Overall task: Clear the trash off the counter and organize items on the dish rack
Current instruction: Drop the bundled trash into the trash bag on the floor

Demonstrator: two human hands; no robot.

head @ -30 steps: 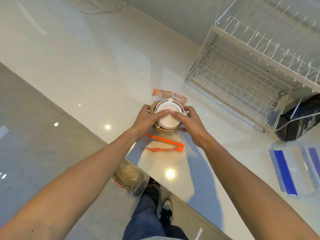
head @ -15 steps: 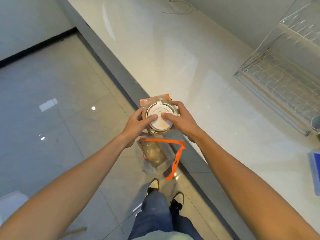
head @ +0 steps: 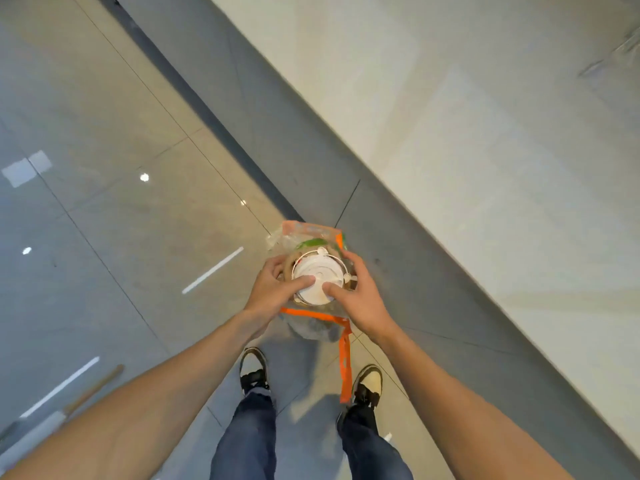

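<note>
Both hands, left hand [head: 270,292] and right hand [head: 360,296], are clamping a round white plastic-lidded container [head: 317,277] inside a clear orange-trimmed plastic bag [head: 311,323], above the grey tiled floor [head: 121,220], beside the white counter [head: 485,150].

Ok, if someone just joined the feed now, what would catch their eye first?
Dead centre, both hands, left hand and right hand, clamp a clear plastic bag with a white round lid on top, held over the floor rather than the counter. A bright orange strip dangles from the bundle down between the person's shoes. The pale counter runs diagonally across the upper right.
</note>
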